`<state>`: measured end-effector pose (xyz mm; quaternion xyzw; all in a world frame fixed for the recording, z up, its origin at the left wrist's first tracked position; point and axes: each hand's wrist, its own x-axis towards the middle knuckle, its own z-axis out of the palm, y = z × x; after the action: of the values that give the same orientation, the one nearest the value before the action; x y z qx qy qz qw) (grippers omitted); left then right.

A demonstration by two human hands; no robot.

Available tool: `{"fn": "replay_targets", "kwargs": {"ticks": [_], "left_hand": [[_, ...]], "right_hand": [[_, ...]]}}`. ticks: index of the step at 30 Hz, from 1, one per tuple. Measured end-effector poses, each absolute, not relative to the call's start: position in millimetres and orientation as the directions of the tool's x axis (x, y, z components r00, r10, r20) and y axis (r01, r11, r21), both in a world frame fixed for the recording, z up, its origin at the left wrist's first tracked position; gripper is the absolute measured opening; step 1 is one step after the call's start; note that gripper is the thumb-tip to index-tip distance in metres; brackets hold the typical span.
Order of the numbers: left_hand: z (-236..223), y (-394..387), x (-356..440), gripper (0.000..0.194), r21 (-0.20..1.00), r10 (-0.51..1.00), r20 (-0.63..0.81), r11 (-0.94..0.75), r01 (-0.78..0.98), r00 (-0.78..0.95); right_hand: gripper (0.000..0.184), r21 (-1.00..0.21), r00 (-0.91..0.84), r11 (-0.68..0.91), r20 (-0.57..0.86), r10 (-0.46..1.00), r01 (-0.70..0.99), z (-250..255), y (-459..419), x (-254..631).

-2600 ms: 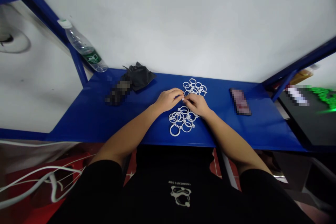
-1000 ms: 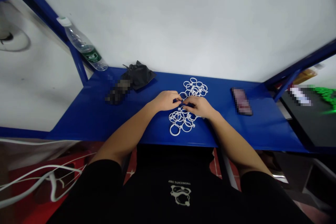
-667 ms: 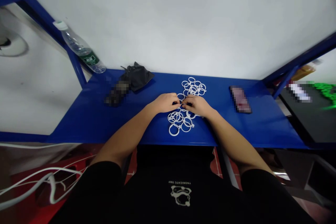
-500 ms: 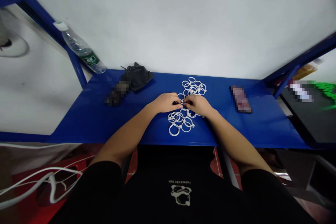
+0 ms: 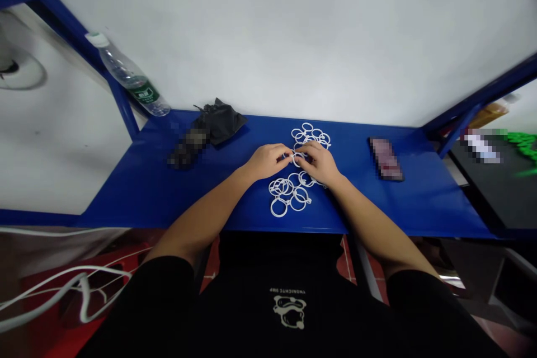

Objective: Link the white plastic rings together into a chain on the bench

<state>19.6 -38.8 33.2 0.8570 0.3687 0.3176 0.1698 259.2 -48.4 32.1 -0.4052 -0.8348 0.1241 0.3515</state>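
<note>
Between my two hands is a white curtain ring [image 5: 295,163], a thin plastic hoop with a small eyelet. My left hand [image 5: 267,162] pinches its left side with thumb and fingertips. From the right, my right hand [image 5: 321,164] closes its thumb and fingers on the same ring, covering part of it. Closer to me lies a loose cluster of similar rings [image 5: 298,199], several overlapping. Beyond my fingers another group of rings [image 5: 307,127] rests on the blue table [image 5: 201,196], partly hidden by my right hand.
A black drawstring pouch [image 5: 223,123] and a blurred dark object [image 5: 187,149] lie to the left. A clear bottle [image 5: 128,75] with a green label leans at the back left corner. On the right is a phone-like object [image 5: 385,159]. The white wall [image 5: 293,39] bounds the table's back.
Both hands have shifted slightly away from me. The ring between them now shows more plainly, and my right fingers reach further over the far rings. The near cluster has stayed put.
</note>
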Motion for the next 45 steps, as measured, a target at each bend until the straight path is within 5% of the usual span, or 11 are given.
{"fn": "replay_targets", "kwargs": {"ticks": [6,22,35,45], "left_hand": [[29,-38,22,0.016,0.499,0.718,0.487,-0.696,0.516,0.497],[27,-35,25,0.025,0.264,0.559,0.545,-0.821,0.506,0.624],[29,-32,15,0.022,0.426,0.663,0.511,-0.748,0.51,0.547],[39,-40,16,0.015,0.433,0.597,0.327,-0.783,0.446,0.732]], "right_hand": [[0.027,-0.495,-0.409,0.711,0.589,0.698,0.5,37,-50,256],[0.013,-0.518,-0.428,0.695,0.55,0.717,0.499,31,-47,248],[0.01,-0.481,-0.308,0.669,0.63,0.713,0.566,29,-35,266],[0.008,-0.46,-0.213,0.626,0.673,0.709,0.63,29,-30,276]]}}
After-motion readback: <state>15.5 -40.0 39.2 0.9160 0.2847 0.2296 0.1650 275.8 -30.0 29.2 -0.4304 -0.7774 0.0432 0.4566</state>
